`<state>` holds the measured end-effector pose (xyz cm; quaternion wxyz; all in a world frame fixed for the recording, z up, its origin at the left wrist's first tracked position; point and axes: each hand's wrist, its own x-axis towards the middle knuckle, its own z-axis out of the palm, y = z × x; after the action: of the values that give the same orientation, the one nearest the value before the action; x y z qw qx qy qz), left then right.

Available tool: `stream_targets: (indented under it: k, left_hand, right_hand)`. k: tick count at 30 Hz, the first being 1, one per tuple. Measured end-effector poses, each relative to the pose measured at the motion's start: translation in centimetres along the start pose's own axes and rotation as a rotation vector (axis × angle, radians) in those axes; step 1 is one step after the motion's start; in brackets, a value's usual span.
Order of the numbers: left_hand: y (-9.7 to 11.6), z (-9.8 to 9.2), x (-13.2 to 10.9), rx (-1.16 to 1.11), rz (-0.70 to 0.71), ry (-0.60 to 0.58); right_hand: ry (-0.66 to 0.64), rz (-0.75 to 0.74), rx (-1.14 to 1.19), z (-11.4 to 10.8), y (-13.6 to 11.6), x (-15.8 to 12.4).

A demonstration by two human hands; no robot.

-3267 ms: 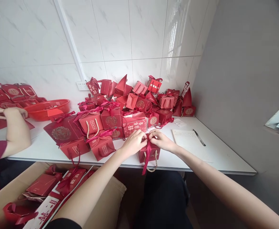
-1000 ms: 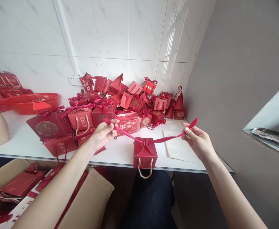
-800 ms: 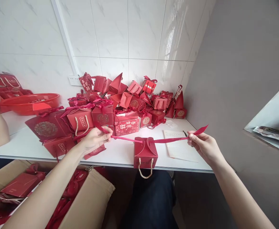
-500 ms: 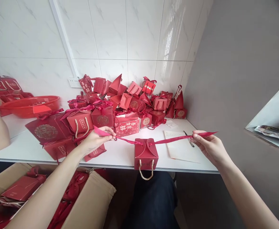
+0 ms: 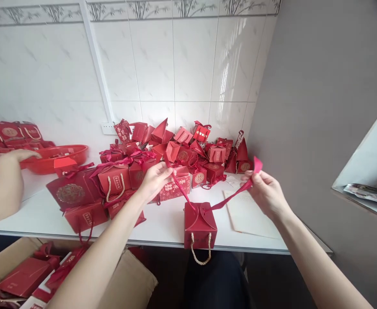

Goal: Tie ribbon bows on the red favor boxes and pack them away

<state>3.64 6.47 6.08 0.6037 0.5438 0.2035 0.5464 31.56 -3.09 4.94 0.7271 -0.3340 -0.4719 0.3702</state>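
A small red gift box (image 5: 200,225) with a cream rope handle (image 5: 201,256) sits at the table's front edge. A dark pink ribbon (image 5: 229,199) threads through slots in its top flaps, and its two ends rise apart to either side. My left hand (image 5: 158,179) pinches one end, up and to the left of the box. The other end is pinched by my right hand (image 5: 263,189), up and to the right, with a short tail sticking up above the fingers. Neither hand touches the box itself.
Many red gift boxes (image 5: 138,167) are heaped along the tiled wall. At right lies a paper notebook (image 5: 249,214). A cardboard box (image 5: 133,279) with more red boxes stands below left. Another person's hand (image 5: 21,156) reaches to a red basin (image 5: 79,153).
Both hands have come inward and up, so the ribbon ends now slant upward instead of stretching out nearly level. The view has tilted up. The other person's arm shows more.
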Motion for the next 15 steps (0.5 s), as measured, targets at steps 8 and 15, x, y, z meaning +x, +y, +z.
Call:
stream_targets:
  k: [8,15]
  left_hand:
    - [0.9,3.5,1.5,-0.174,-0.004,-0.122]
    - [1.1,4.9,1.0,-0.030,-0.037,-0.219]
  right_hand:
    - [-0.346,0.084,-0.006,7.3,1.2,1.4]
    - [-0.309,0.083,0.059,9.6,0.8,2.6]
